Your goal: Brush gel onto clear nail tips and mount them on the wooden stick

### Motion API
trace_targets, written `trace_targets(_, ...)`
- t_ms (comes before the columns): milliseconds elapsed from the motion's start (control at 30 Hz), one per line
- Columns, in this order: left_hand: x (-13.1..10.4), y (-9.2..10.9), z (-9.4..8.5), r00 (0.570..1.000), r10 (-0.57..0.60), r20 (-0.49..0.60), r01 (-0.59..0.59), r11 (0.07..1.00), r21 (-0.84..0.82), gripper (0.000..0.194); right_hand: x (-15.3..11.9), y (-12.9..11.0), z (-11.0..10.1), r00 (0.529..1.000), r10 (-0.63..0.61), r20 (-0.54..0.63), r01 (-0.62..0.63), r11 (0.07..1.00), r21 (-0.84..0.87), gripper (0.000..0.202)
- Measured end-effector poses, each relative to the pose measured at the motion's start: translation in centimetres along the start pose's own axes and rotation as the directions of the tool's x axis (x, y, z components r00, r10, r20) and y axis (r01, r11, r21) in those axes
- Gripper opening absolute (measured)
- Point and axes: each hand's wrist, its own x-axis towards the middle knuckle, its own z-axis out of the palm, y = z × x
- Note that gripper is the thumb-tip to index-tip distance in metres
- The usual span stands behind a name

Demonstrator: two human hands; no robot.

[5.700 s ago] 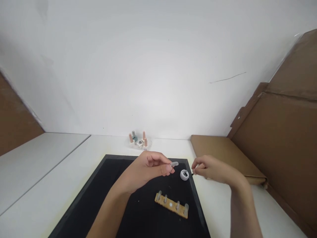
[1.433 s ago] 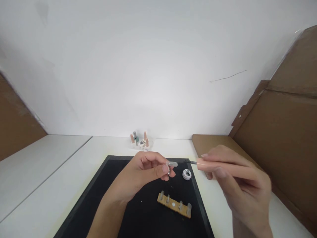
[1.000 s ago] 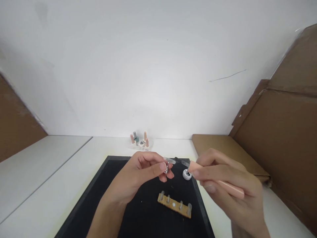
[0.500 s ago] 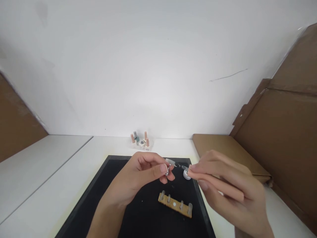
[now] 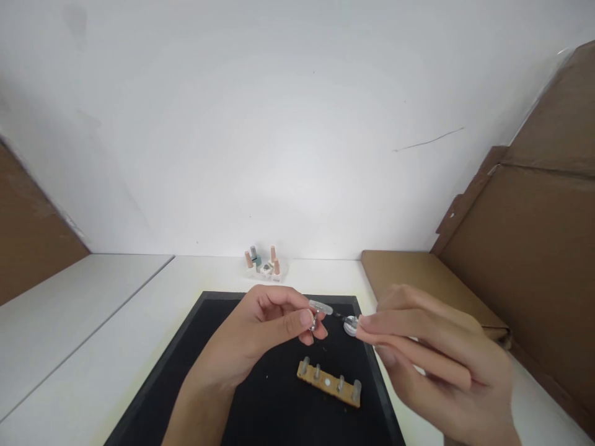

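My left hand (image 5: pixel 260 328) pinches a small metal holder (image 5: pixel 313 322) between thumb and fingers. A clear false nail tip (image 5: pixel 320 307) sits at the top of that holder, pointing right. My right hand (image 5: pixel 446 353) grips a nail polish brush by its long peach cap (image 5: pixel 418 356). The dark bristles (image 5: pixel 339 317) are at the free end of the nail tip; whether they touch it I cannot tell. Below the hands, a tan strip stand (image 5: pixel 328 382) carries several upright clear nail tips. Behind the brush lies a small round white item (image 5: pixel 349 328), partly covered.
Both hands are over a black mat (image 5: pixel 260 396) on a white table (image 5: pixel 116 322). Several nail polish bottles (image 5: pixel 264 265) stand in a clear holder by the white wall (image 5: pixel 279 124). A flat cardboard piece (image 5: pixel 404 272) lies at right, beside a brown cardboard wall (image 5: pixel 525 235).
My right hand has shifted slightly right and down, drawing the brush back along the nail tip toward its free end. My left hand has hardly moved.
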Motion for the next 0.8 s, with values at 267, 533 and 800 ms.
trace_targets(267,0.19,0.15,0.1,1.0,-0.007,0.018,0.007,1.0,-0.012,0.017,0.21,-0.16,0.04,1.0,-0.027,0.0,0.027,0.999,0.04,0.027)
trace_targets(533,0.13,0.1,-0.06,1.0,-0.01,0.018,0.01,1.0,-0.012,0.016,0.27,-0.13,0.28,0.999,-0.04,-0.033,0.041,0.999,0.035,0.026)
trace_targets(800,0.08,0.08,-0.14,0.999,0.003,0.045,-0.002,1.0,-0.017,0.014,0.4,0.05,0.32,0.998,-0.063,-0.014,0.063,0.998,0.013,0.027)
